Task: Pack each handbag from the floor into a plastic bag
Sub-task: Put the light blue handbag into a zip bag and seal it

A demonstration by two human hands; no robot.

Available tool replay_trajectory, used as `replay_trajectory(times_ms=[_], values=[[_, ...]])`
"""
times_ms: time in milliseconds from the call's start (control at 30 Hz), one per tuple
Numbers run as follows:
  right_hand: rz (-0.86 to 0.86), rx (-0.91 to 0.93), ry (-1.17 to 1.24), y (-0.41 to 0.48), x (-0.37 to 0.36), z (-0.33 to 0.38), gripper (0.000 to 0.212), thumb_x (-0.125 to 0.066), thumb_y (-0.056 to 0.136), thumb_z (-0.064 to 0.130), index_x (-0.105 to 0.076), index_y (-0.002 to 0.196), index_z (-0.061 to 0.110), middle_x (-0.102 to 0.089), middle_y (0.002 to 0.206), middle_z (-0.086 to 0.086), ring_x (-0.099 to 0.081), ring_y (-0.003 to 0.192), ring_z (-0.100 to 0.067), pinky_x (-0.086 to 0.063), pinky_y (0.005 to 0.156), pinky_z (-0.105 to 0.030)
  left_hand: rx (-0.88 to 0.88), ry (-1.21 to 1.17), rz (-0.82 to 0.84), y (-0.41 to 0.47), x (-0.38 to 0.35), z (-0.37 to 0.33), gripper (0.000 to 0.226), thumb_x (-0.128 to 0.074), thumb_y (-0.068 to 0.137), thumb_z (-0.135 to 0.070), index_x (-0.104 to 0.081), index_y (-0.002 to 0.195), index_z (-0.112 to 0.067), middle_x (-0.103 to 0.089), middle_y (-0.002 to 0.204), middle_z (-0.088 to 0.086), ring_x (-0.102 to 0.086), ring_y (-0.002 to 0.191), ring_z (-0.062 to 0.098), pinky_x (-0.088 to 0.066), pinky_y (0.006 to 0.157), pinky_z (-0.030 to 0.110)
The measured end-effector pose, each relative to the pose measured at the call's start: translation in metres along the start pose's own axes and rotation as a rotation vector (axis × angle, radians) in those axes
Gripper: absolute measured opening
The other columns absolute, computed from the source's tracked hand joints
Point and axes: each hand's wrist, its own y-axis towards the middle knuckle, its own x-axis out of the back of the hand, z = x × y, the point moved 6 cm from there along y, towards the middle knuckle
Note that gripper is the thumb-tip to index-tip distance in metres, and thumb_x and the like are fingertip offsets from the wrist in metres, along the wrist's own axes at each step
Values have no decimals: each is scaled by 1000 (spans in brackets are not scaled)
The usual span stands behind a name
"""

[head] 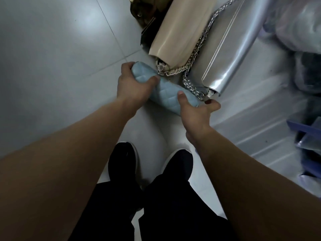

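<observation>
- We can read no text, label, brand, number or sign on the blue quilted handbag [165, 88], the beige handbag [180, 30] or the silver handbag [225, 49].

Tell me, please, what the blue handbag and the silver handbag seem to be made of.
The blue handbag is probably soft leather or imitation leather, matte; stitched diamond quilting dents it. The silver handbag is probably glossy metallic imitation leather; bright streaks reflect on it. Its chain looks like polished metal links.

Likely a stockroom: row of handbags [180, 30] on grey floor tiles [60, 58] beside plastic-wrapped bundles [298, 32]
</observation>
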Motion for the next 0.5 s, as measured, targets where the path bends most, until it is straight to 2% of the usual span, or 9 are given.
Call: replay_trajectory(times_ms=[67,133,267,400,500], values=[[-9,-73,65,-7,1,-2,79,-82,82,40,-20,127,21,-40,95,7,-53,84,-10,-55,99,-45,34,-27,3,-3,4,-4,59,-77,80,-28,-44,128,-22,-55,104,-7,-56,92,10,-48,66,18],[5,-121,76,-20,6,-5,81,-83,81,38,-20,129,21,-38,93,8,-54,85,-12,-54,100,-50,52,-25,8,-11,10,-9,49,-74,80,-25,-45,121,-22,-53,97,-8,-57,86,7,-48,63,20],[51,-169,69,-61,19,-7,71,-77,79,44,-24,126,34,-48,95,5,-64,95,-24,-55,98,-51,54,25,-49,-44,35,-34,39,-72,75,-39,-48,103,-27,-53,113,5,-61,99,23,-58,78,35],[67,-174,132,-117,42,15,60,-70,71,54,-51,127,42,-61,111,10,-65,103,-18,-55,99,-47,-32,100,-92,-98,60,-83,41,-72,81,-40,-51,111,-22,-43,119,5,-54,82,13,-54,82,32],[21,-155,155,-155,77,44,59,-68,59,71,-58,112,45,-64,123,8,-65,102,-16,-56,97,-45,-140,137,-72,-145,68,-135,42,-71,81,-41,-48,112,-25,-38,113,2,-54,100,24,-52,84,34]])
